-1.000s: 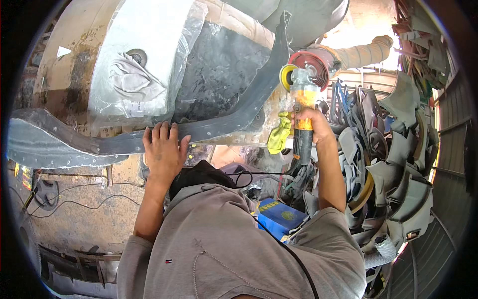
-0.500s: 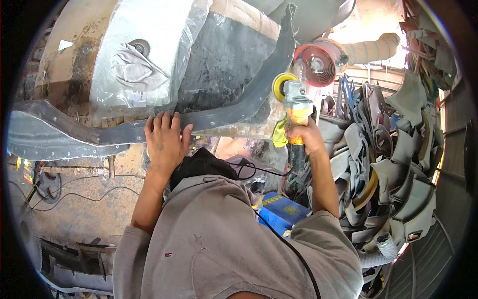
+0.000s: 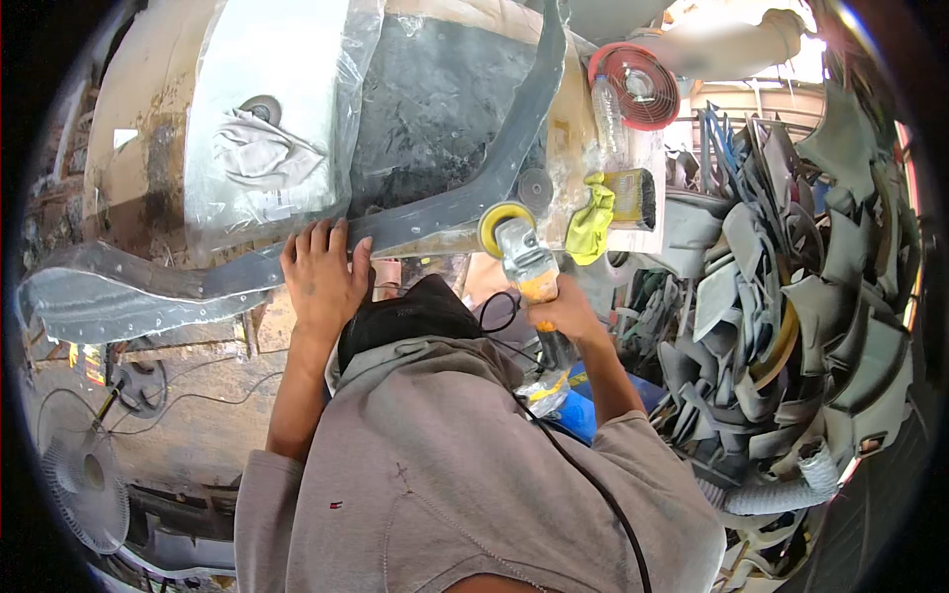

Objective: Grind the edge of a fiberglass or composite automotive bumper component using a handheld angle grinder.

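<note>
Yellow and grey, an angle grinder (image 3: 529, 265) sits in the right hand (image 3: 568, 314), whose fingers close around the body and hide its middle. The rear of the tool drops into clutter and is hard to follow, and no join between it and the black cord (image 3: 603, 489) over the shirt can be seen. Its yellow disc (image 3: 504, 227) overlaps the near edge of a long trim strip (image 3: 420, 219); whether they touch, I cannot tell. The left hand (image 3: 326, 275) lies palm down on the strip, fingers extended and thumb apart, covering a short stretch of it; the underside of the palm is out of sight.

The strip runs along the front edge of the tabletop (image 3: 117, 193), then bends up toward the far edge, where its tip is cut off by the picture. It is dark grey and matt, with pale scuffs, dots along its margin and a whitish, rough-looking rim. The left end broadens into a wavy flange overhanging the tabletop's front edge, near the dark lens border.

Just beyond the disc lies a small grey round pad (image 3: 536, 186). Toward the tabletop's front right corner are a yellow-green glove (image 3: 590, 222) and, further back, a clear bottle (image 3: 606, 114) overlapping a red fan (image 3: 643, 87). Left of the strip's bend, a crumpled cloth (image 3: 265, 156) partly covers a dark disc (image 3: 263, 107) on a plastic-wrapped white sheet (image 3: 287, 49). The hose (image 3: 727, 44) behind the fan is blurred.
</note>
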The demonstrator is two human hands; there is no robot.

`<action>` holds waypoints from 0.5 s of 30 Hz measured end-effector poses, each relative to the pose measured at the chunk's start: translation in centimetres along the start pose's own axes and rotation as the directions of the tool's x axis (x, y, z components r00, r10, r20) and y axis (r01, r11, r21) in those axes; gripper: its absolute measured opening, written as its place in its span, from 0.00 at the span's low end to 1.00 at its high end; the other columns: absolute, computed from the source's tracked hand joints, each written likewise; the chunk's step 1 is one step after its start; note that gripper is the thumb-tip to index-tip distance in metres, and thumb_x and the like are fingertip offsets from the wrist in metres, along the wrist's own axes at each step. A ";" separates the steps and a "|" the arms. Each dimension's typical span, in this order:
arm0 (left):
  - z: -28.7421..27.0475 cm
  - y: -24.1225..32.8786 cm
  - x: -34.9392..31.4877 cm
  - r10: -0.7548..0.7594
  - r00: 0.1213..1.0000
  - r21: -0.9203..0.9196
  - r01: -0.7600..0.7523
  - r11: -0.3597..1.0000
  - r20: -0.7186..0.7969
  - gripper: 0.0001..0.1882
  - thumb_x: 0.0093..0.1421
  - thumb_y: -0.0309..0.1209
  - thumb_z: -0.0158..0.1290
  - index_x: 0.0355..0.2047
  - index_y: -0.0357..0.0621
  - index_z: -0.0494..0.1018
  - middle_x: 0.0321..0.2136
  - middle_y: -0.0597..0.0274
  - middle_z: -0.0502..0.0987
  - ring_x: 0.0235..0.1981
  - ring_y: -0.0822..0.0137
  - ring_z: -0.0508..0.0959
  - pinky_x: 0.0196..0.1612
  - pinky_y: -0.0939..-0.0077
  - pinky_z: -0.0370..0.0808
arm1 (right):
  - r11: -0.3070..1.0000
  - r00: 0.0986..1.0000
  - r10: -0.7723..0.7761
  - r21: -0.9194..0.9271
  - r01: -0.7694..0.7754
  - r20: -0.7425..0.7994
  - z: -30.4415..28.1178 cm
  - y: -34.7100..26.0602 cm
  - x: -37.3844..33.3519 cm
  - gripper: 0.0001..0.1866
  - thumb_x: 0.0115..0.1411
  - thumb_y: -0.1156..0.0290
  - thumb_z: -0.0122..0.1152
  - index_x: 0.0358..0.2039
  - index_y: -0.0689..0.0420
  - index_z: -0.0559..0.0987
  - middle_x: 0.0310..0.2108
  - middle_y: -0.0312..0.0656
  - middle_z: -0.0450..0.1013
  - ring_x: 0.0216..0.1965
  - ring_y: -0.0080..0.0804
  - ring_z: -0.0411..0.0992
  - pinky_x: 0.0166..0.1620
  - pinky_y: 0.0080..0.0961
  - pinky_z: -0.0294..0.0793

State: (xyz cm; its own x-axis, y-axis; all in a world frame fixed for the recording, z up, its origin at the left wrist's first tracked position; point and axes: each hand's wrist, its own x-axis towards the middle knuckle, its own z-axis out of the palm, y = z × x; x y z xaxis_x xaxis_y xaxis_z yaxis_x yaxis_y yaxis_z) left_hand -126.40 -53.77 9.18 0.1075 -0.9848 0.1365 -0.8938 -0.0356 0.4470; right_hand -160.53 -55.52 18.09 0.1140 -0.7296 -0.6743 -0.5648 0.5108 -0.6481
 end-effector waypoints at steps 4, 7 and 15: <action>0.2 0.1 0.0 0.010 1.000 0.036 -0.010 0.999 -0.008 0.22 0.63 0.46 0.47 0.47 0.42 0.74 0.46 0.54 0.75 0.50 0.55 0.72 0.57 0.56 0.62 | 0.987 0.993 0.081 0.147 -0.068 -0.089 1.3 3.1 -0.9 0.22 0.37 0.77 0.65 0.37 0.63 0.76 0.28 0.34 0.73 0.28 0.20 0.70 0.30 0.22 0.70; 0.7 0.3 -0.1 0.000 1.000 0.057 -0.001 0.998 0.031 0.22 0.64 0.46 0.46 0.47 0.43 0.74 0.46 0.56 0.76 0.50 0.56 0.72 0.56 0.56 0.62 | 0.989 0.996 0.062 0.138 -0.053 -0.064 1.8 4.1 -0.6 0.24 0.36 0.76 0.65 0.39 0.64 0.75 0.29 0.35 0.73 0.29 0.21 0.71 0.31 0.23 0.71; 0.5 1.5 -0.1 -0.028 0.999 0.118 0.024 0.993 0.026 0.21 0.64 0.46 0.45 0.46 0.45 0.76 0.44 0.57 0.78 0.49 0.55 0.74 0.54 0.58 0.65 | 0.970 1.000 -0.022 0.241 0.022 -0.001 0.6 4.9 2.1 0.32 0.38 0.78 0.68 0.46 0.69 0.68 0.37 0.43 0.74 0.36 0.29 0.74 0.41 0.26 0.74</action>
State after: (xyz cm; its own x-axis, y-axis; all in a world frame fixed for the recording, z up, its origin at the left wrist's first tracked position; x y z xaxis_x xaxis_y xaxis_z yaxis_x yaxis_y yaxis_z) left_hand -127.99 -53.76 9.43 0.1208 -0.9875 0.1011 -0.9361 -0.0794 0.3426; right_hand -162.56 -54.29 13.30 0.1254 -0.7415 -0.6591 -0.3485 0.5891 -0.7291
